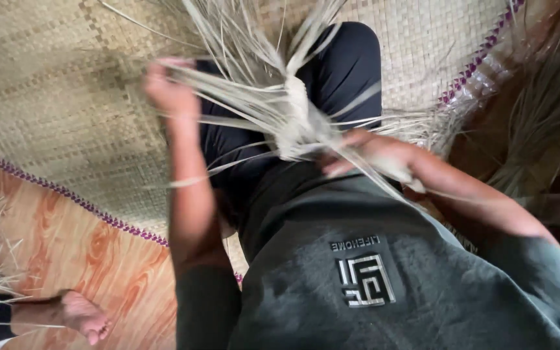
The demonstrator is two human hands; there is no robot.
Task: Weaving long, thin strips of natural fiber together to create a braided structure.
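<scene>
Woven mat (66, 97) under me; left hand (170, 87) pinching pale straw strands (241, 107), right hand (374, 155) clamped on the bundle's knot (296, 126). Yank unevenly and strands could snap or slip out.

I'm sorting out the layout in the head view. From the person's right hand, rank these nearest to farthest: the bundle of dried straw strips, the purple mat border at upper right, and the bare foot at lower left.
1. Bundle of straw strips: touching the right hand, centre.
2. Purple mat border: up and right.
3. Bare foot: far lower left, on the orange floor.
</scene>
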